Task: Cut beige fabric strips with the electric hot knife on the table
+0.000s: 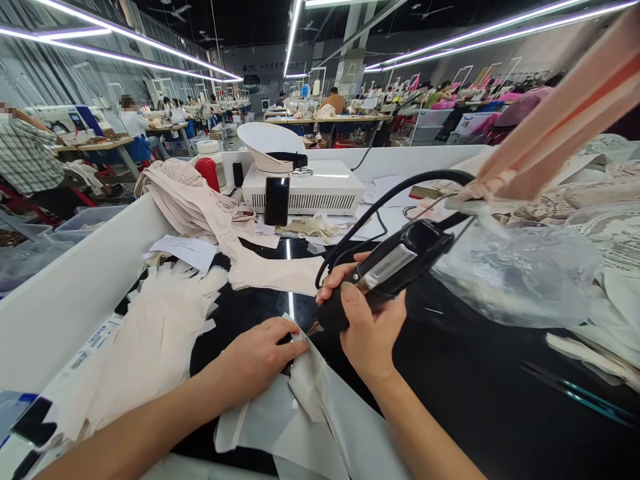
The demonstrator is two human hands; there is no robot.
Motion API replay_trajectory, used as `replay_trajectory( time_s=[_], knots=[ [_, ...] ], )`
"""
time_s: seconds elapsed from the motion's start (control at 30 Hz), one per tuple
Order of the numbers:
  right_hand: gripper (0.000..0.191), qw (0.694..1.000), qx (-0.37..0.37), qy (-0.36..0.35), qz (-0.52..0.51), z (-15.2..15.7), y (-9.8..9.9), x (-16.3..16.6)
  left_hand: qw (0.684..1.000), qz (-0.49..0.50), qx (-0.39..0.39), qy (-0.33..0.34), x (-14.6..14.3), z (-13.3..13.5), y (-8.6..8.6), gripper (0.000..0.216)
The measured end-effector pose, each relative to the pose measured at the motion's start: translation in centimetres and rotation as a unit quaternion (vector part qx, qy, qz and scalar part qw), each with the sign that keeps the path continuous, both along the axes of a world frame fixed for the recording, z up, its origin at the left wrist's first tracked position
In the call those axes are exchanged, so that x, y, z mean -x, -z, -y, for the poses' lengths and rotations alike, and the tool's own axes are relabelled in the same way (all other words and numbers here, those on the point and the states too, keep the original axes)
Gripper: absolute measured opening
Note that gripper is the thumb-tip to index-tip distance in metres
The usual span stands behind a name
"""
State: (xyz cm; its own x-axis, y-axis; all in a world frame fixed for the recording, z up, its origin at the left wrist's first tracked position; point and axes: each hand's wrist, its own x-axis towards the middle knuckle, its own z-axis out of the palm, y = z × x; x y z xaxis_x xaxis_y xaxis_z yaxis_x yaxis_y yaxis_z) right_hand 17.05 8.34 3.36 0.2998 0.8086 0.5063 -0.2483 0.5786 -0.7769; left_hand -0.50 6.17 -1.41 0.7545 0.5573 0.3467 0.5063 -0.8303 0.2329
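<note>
My right hand (373, 327) is wrapped round a black corded hand tool (395, 263) with a metal plate on its side. The tool slants down to the left, and its tip comes close to the fabric edge. My left hand (263, 357) grips the upper end of a pale sheer fabric piece (327, 393), thumb and fingers close together at its edge. This fabric lies over the black tabletop (450, 373) and runs down toward me. A thick black cable (390, 187) loops from the tool's rear, where twisted pink fabric (555, 127) suspends it.
Cut pale pink pieces (150, 340) are heaped at left, below a folded fabric stack (175, 193). Behind stand a white vented box (305, 190) and a phone (277, 201). Clear plastic bags (520, 273) and teal-handled tweezers (580, 393) lie at right. A white side wall (65, 273) borders the table.
</note>
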Motion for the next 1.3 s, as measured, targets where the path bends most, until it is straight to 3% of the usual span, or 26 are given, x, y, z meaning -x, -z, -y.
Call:
replay_trajectory(
  time_s=[0.4,0.53,0.87,1.1,1.3],
  knots=[
    [0.029,1.0,0.003,0.001,0.009,0.3,0.3,-0.1,1.0,-0.015,-0.002,-0.004,0.1,-0.1,-0.1,0.033],
    [0.033,1.0,0.01,-0.002,0.002,0.3,-0.2,-0.5,0.999,-0.003,0.033,-0.001,0.2,0.0,-0.3,0.033],
    [0.043,0.983,0.062,0.107,0.133,2.1,-2.1,-4.3,0.982,0.115,0.117,-0.089,0.8,-2.1,-0.4,0.02],
    [0.046,0.973,0.095,0.154,0.146,3.2,-1.7,-5.3,0.994,0.064,0.074,-0.049,0.2,-2.3,-1.0,0.027],
    [0.044,0.982,0.077,0.1,0.141,3.8,-1.5,-4.9,0.998,-0.016,0.064,-0.026,0.2,-1.8,-1.3,0.032]
  ],
)
